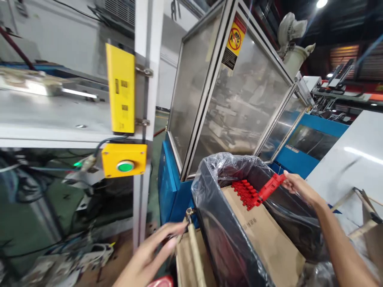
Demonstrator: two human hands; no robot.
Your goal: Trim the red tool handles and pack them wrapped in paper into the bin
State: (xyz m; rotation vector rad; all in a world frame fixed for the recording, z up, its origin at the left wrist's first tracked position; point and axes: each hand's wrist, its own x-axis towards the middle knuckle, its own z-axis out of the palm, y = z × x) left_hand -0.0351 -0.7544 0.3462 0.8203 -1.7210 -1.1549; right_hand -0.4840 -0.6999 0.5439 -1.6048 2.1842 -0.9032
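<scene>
Left hand (149, 255), nearest the camera at lower centre: fingers (176, 229) spread and apart, just beside a tan rod (194, 251) tipped with a metal fitting, with no grip visible. Right hand (299, 187), at right: fingers pinched on the end of a red moulded plastic comb-shaped part (248, 193), whose toothed length reaches left above a black bin (223, 239) lined with a clear plastic bag (224, 165). A flat brown cardboard sheet (263, 235) lies in the bin beneath the part. Far left, a yellow box with a green push button (124, 160) is mounted on a white post; farther on stands a glass-panelled guard (239, 99) on a blue base. Risks: a slackened pinch could drop the part; its teeth could snag or tear the thin bag.
</scene>
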